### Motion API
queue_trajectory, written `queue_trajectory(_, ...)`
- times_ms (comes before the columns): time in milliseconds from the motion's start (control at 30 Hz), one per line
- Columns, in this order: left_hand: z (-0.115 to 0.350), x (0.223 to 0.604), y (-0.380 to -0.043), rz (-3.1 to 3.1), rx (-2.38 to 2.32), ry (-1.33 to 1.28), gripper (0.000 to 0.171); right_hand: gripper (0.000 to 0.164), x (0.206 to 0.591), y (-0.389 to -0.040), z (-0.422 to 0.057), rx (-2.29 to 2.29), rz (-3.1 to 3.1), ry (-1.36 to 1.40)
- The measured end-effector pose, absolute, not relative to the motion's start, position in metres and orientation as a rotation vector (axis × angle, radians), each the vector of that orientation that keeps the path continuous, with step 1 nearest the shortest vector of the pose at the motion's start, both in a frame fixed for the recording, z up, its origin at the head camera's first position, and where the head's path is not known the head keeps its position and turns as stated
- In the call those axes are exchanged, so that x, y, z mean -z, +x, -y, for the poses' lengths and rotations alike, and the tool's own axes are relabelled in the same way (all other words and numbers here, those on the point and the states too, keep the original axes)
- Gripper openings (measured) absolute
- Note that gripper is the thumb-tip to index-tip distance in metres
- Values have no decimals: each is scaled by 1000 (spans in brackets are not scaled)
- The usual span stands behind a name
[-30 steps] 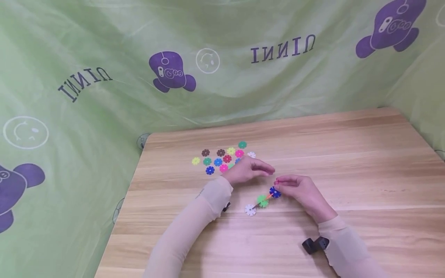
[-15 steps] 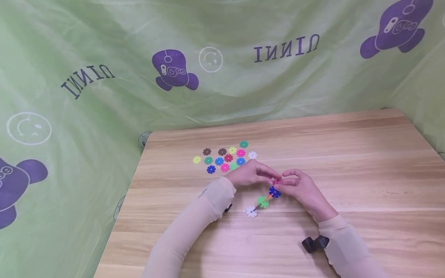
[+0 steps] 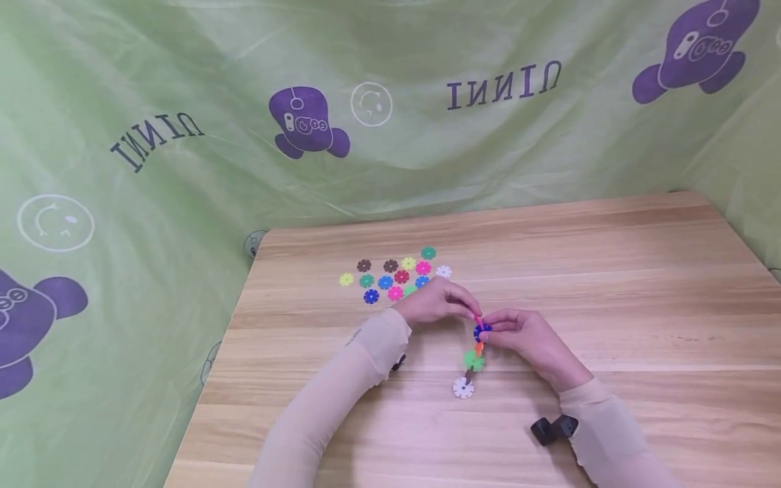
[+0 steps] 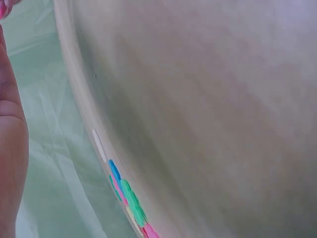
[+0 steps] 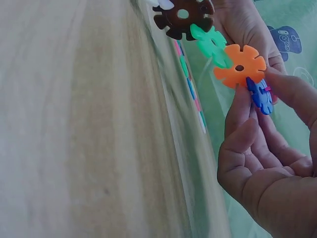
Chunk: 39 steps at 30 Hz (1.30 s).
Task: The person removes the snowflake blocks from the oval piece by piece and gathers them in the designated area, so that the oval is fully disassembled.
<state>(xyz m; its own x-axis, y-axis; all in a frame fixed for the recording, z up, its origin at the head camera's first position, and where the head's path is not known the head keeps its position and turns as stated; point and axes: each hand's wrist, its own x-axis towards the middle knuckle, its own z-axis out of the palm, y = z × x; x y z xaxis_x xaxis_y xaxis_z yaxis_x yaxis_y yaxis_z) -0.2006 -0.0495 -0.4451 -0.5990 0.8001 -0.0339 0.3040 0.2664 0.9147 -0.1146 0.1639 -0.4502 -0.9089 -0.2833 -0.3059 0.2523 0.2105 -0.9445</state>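
A chain of slotted plastic snowflake discs hangs between my two hands. From its lower end run a white disc [image 3: 463, 388], a brown disc [image 5: 183, 20], a green disc [image 3: 473, 360], an orange disc [image 5: 239, 59] and a blue disc [image 3: 481, 333]. A pink disc [image 3: 478, 320], seen edge-on, joins the blue one at the top. My left hand [image 3: 434, 299] pinches the pink disc between thumb and fingertips. The right hand [image 3: 529, 340] grips the blue disc at its edge, thumb in front. In the left wrist view only part of the left hand [image 4: 11, 144] shows.
Loose discs in several colours, such as a red disc [image 3: 401, 276] and a dark blue disc [image 3: 371, 296], lie on the wooden table [image 3: 610, 285] behind the left forearm. A green printed curtain [image 3: 403, 169] hangs along the table's far and left sides.
My left hand has come in to pinch the pink disc, which the right hand held before. The right fingers have shifted to the blue disc. The chain's white end has swung right and nearer.
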Motion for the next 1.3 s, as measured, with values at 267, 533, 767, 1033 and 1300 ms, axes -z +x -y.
queue_trajectory(267, 53, 446, -200, -2034, -1286, 1011, 18, 35, 451, -116, -162, 1720, -2102, -36)
queue_trajectory(533, 52, 449, -200, -2035, -1249, 1134, 14, 33, 452, -115, -162, 1726, -2094, -52)
queue_trajectory(767, 53, 445, -200, -2051, -1301, 1174, 13, 32, 447, -116, -160, 1739, -2076, -25)
queue_trajectory(1033, 78, 441, -217, -2271, -1418, 910, 15, 29, 445, -121, -167, 1759, -2070, 64)
queue_trajectory(1300, 87, 448, -222, -2530, -1216, 554, 14, 32, 448, -122, -169, 1734, -2110, 46)
